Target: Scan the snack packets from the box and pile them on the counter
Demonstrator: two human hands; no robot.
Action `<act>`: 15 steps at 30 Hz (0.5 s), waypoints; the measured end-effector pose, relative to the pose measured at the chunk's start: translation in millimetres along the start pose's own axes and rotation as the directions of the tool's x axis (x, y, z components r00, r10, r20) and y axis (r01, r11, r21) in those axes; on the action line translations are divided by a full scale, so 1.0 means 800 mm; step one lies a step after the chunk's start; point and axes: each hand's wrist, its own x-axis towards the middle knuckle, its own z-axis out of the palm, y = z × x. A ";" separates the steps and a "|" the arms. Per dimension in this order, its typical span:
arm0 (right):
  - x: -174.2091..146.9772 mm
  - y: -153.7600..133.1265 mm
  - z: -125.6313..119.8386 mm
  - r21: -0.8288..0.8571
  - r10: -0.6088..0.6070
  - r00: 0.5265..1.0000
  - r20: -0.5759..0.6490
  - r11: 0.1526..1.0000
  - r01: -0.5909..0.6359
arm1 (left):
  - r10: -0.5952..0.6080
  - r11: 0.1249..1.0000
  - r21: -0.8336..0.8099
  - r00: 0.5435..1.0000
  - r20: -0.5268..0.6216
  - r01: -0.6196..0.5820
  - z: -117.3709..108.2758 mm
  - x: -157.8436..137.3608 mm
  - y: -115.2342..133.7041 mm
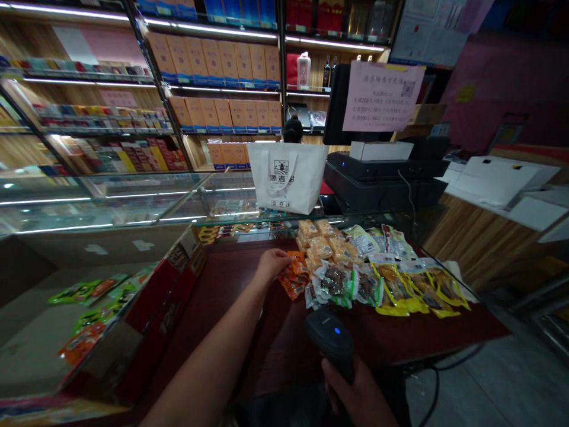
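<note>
My left hand (272,264) is closed, its fingertips pinching an orange snack packet (295,274) at the edge of a spread of packaged food. In my right hand (355,385) is a black barcode scanner (331,338) with a blue light on its head, held low near the front of the dark red table (271,344). Just beyond the scanner lie clear packs of dark food (334,282) with green edges. Yellow-edged packs (400,290) sit to their right. Behind them are beige wrapped snacks (320,248) in a heap and silvery pouches (362,240).
An open cardboard box (146,314) with green and orange packets (95,323) stands on the left. A white tote bag (288,184) rests on the glass counter (186,204), beside a register with a monitor (338,107). Stocked shelves line the back, where the top of a person's head (293,129) shows.
</note>
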 end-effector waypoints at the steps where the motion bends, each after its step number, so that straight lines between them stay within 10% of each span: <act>1: 0.000 0.000 0.000 -0.003 -0.013 1.000 0.002 1.000 0.013 | -0.005 1.000 0.022 1.000 0.014 0.005 -0.001 0.000 0.000; 10: 0.001 -0.010 0.006 -0.034 -0.062 0.998 -0.024 0.998 0.061 | 0.056 0.991 0.120 0.997 0.059 -0.062 -0.015 -0.014 0.005; 15: -0.002 -0.010 0.007 -0.068 -0.036 0.998 -0.057 0.997 0.033 | 0.323 0.941 0.143 0.940 -0.111 -0.306 -0.070 -0.102 0.006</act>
